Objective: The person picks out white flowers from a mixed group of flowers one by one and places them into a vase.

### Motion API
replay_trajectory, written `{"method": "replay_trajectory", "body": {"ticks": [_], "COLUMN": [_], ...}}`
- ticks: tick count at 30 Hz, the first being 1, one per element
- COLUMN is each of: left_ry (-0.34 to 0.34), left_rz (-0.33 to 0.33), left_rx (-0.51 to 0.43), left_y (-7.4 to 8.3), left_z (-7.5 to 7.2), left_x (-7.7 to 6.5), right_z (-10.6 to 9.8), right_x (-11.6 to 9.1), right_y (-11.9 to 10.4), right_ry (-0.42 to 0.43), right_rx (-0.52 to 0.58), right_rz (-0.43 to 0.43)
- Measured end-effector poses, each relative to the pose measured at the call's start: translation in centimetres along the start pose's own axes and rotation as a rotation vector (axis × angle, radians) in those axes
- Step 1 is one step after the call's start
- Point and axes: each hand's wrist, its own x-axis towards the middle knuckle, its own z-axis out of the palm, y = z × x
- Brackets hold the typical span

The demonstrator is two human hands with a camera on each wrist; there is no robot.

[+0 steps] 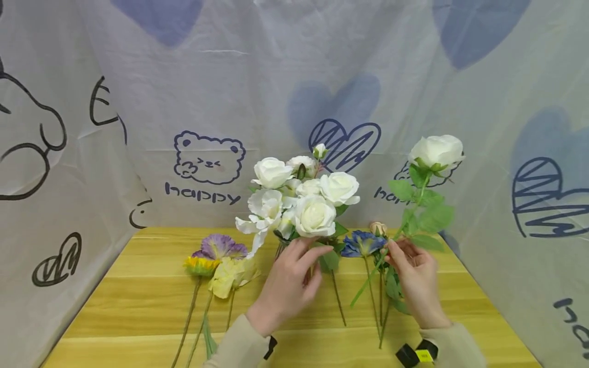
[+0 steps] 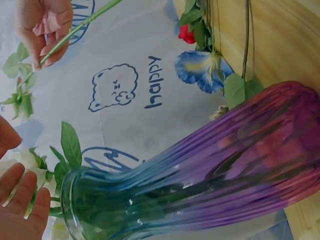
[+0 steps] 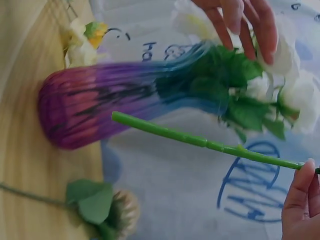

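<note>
My right hand [image 1: 416,278] pinches the green stem of a white artificial rose [image 1: 437,152] between thumb and fingers. The bloom points up, and the bare stem end [image 3: 150,127] slants down toward the vase, apart from it. A ribbed glass vase [image 2: 200,172], blue-green at the mouth and purple to pink below, stands upright holding a bunch of white flowers [image 1: 315,215]. My left hand [image 1: 290,278] is at the vase mouth, its relaxed fingers [image 3: 267,37] beside the leaves and white blooms. In the head view this hand covers most of the vase.
Left on the wooden table [image 1: 138,306] lie a purple flower [image 1: 220,247], a yellow-orange flower [image 1: 201,266] and a pale yellow one [image 1: 232,276]. A blue flower [image 1: 362,244] and other stems lie right of the vase. Printed cloth [image 1: 221,92] hangs behind.
</note>
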Motion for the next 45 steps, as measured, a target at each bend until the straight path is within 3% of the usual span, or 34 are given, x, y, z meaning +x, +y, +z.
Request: {"method": "replay_trajectory", "body": {"ticks": [6, 11, 15, 21, 27, 34, 45], "left_ry": [0.059, 0.076, 0.093, 0.096, 0.094, 0.111, 0.097], "left_rz": [-0.009, -0.022, -0.002, -0.01, -0.027, -0.024, -0.036], "left_rx": [-0.008, -0.026, -0.023, -0.009, -0.013, -0.004, -0.005], "left_y": [-0.9, -1.5, -1.8, -2.1, -2.3, -2.5, -2.4], "left_z": [-0.7, -1.2, -1.5, -1.9, -2.2, -2.2, -2.2], "left_x": [0.4, 0.4, 0.4, 0.6, 0.4, 0.3, 0.3], "right_z": [3.2, 5.6, 6.9, 8.6, 9.6, 10.5, 11.7], "right_x": [0.4, 0.9, 1.1, 1.1, 1.4, 1.2, 1.3], "right_y": [-1.1, -2.2, -3.1, -4.4, -4.3, -3.7, -2.4], "right_ry": [0.037, 0.025, -0.014, -0.019, 0.01, -0.017, -0.092], "right_rx": [0.046, 0.046, 0.113, 0.209, 0.193, 0.199, 0.102], "right_rz": [-0.099, -0.281, -0.409, -0.499, -0.608, -0.647, -0.66]}}
